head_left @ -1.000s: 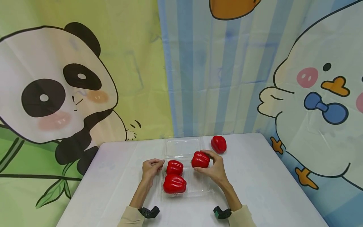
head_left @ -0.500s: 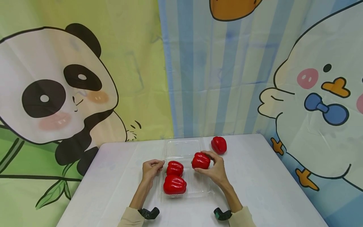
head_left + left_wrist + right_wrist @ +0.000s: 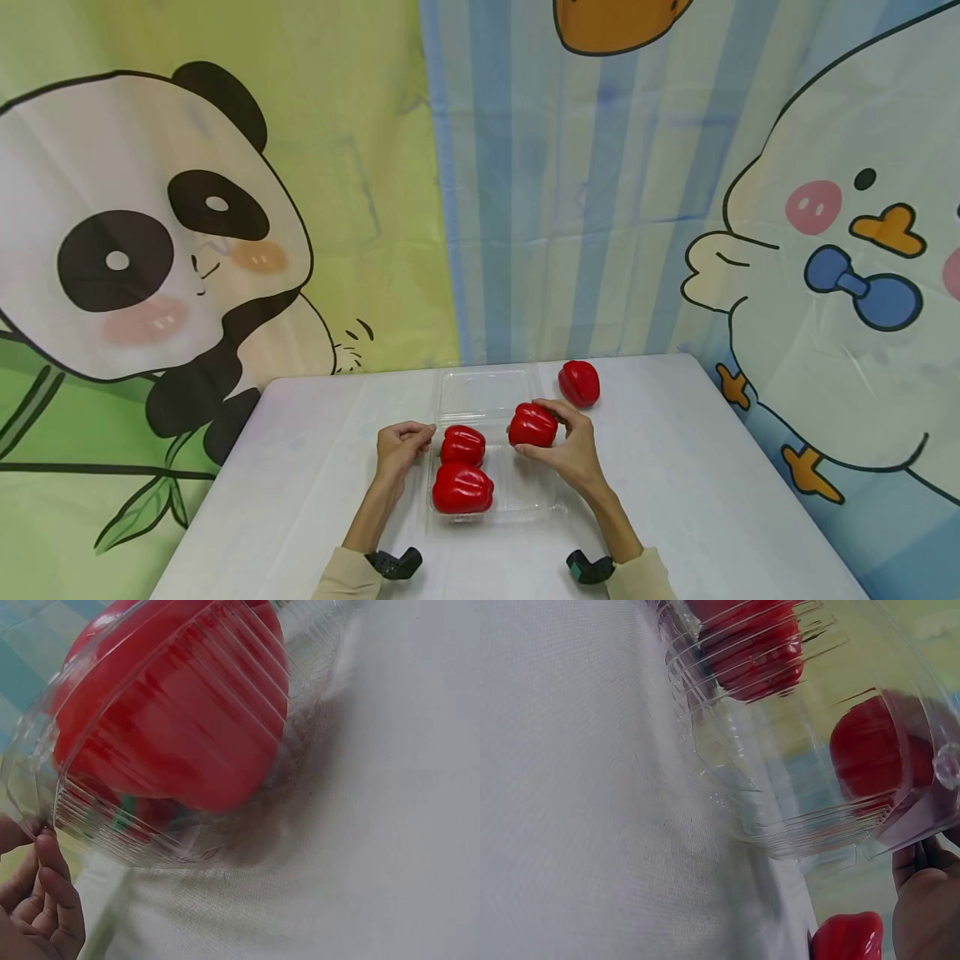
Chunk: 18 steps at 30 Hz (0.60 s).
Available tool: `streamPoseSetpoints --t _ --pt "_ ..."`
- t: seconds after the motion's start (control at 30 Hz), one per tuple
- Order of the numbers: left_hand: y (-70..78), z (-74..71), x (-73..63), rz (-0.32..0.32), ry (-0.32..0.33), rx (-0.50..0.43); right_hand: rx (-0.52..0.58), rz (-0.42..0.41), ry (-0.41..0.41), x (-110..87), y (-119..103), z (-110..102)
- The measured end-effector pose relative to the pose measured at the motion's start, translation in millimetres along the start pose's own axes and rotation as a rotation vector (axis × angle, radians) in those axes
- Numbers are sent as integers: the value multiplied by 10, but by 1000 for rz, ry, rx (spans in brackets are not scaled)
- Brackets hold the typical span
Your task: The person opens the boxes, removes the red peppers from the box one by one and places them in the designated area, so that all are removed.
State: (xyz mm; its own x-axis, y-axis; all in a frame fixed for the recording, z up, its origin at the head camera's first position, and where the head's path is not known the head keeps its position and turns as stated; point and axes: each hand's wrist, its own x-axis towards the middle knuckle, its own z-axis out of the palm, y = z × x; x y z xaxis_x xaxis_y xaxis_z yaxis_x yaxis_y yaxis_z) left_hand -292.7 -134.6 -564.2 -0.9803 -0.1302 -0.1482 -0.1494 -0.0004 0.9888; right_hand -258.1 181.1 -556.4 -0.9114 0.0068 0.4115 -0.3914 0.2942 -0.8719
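Note:
A clear plastic container [image 3: 521, 492] lies on the table, its hinged lid [image 3: 483, 392] folded back flat behind it. Two red bell peppers sit along its left side, a smaller one [image 3: 462, 446] behind a larger one [image 3: 462, 488]. My left hand [image 3: 399, 450] pinches the container's left rim between thumb and fingers, as the left wrist view shows close up. Gripped between the thumb and fingers of my right hand [image 3: 570, 442] is another red bell pepper [image 3: 532, 425], over the back right part of the container. In the right wrist view this pepper [image 3: 870, 746] shows through the clear wall.
One more red bell pepper [image 3: 578, 383] rests on the white table [image 3: 697, 500] near its back edge, just right of the lid. Behind the table hangs a cloth backdrop [image 3: 517, 208] with cartoon animals.

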Motion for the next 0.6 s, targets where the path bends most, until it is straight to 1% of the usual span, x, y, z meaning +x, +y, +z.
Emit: streamPoseSetpoints --t 0.23,0.3,0.47,0.6 --pt "221 3 -144 2 -17 3 -1 12 9 8 -4 -11" --pt "178 -1 -112 2 -14 9 -2 13 10 12 0 -12" --pt "-19 -2 13 15 18 25 -7 19 19 17 0 -16" --pt "-39 10 0 29 31 21 -11 27 34 1 -3 -20"
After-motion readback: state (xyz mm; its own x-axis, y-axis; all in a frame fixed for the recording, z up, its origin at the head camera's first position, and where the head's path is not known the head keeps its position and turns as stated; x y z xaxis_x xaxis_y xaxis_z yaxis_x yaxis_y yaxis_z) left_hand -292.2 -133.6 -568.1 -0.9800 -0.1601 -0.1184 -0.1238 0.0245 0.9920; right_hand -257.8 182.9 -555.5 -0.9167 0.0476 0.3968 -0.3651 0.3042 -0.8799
